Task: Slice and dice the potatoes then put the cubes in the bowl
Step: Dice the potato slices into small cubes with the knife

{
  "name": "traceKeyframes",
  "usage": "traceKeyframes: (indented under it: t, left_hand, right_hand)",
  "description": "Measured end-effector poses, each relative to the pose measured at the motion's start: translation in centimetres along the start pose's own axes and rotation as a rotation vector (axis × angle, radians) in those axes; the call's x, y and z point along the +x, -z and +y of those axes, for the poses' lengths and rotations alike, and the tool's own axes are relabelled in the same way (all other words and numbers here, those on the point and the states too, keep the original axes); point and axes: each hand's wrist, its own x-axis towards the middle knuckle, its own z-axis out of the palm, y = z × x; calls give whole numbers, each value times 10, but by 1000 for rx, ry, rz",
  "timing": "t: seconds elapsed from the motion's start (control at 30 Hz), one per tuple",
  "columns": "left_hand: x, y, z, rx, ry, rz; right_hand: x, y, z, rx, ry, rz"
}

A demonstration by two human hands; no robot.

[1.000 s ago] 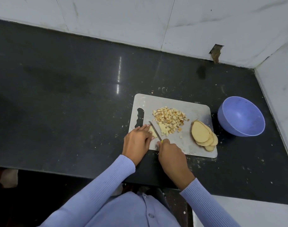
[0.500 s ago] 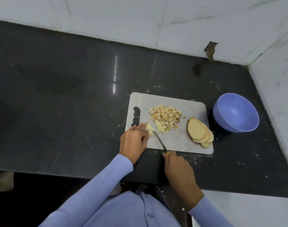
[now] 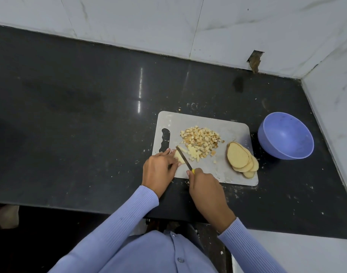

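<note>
A grey cutting board (image 3: 234, 133) lies on the black counter. On it sits a pile of small potato cubes (image 3: 201, 140), with a stack of potato slices (image 3: 240, 159) at its right end. My left hand (image 3: 160, 169) holds down a pale potato slice (image 3: 178, 155) at the board's left edge, fingertips on it. My right hand (image 3: 206, 185) grips the yellow handle of a knife (image 3: 183, 157); the blade lies across that slice, tip pointing away from me. The purple bowl (image 3: 286, 135) stands empty to the right of the board.
The black counter (image 3: 80, 119) stretches far to the left. White tiled walls close it off at the back and on the right, just behind the bowl. The counter's front edge runs under my forearms. Potato crumbs speckle the counter around the board.
The knife was drawn back toward me half a second ago and now sits forward on the slice again. My left hand has stayed on the slice. The view shifted slightly.
</note>
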Motion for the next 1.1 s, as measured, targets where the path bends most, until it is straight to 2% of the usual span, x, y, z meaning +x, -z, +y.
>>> traceKeyframes:
  t: [0.27, 0.5, 0.77, 1.1]
  left_hand:
    - [3, 3, 7, 19, 41, -28]
    - [3, 2, 7, 62, 30, -21]
    - [1, 4, 8, 51, 19, -25]
    - [0, 1, 5, 43, 35, -33]
  right_hand:
    - [5, -5, -3, -92, -3, -58]
    - [-39, -8, 22, -90, -72, -147]
    - [-18, -9, 24, -67, -98, -24]
    - [3, -8, 6, 18, 6, 44]
